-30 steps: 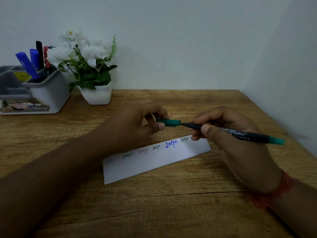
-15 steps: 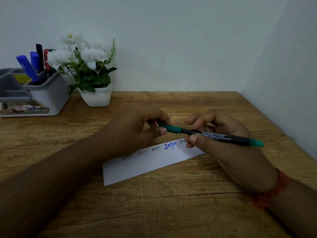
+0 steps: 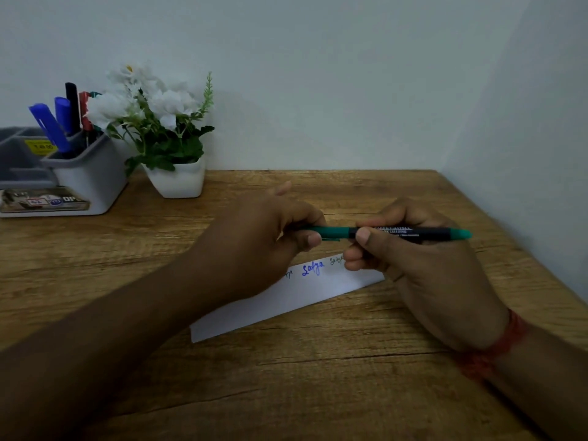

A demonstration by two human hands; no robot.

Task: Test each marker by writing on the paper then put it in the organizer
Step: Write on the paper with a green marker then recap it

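A slim black marker with a green cap and a green end plug [image 3: 413, 233] is held level above the wooden table [image 3: 318, 377], lying left to right between the two hands. Its green cap [image 3: 327, 233] is gripped by the left hand [image 3: 270, 246], whose fingers are curled round it with the thumb pressed against its near side. The black barrel is pinched by the right hand [image 3: 423, 275], with the thumb on the near side and the other fingers curled behind and beneath it. The cap is seen seated against the barrel, with no tip showing. White lettering is printed along the barrel, and the green end plug juts out to the right past the right hand.

A long white strip of paper [image 3: 286, 300] is laid flat on the table beneath the hands, partly covered by them. A blue handwritten word [image 3: 313, 268] and fainter words beside it are seen along its far edge.

At the far left a white and grey plastic desk organizer [image 3: 89, 183] is placed against the wall, well apart from the held marker. Blue, black and red markers [image 3: 68, 116] are stood upright in its cup. Just to its right a white pot of white artificial flowers [image 3: 176, 179] is set. A red thread band [image 3: 496, 348] is worn on the right wrist.
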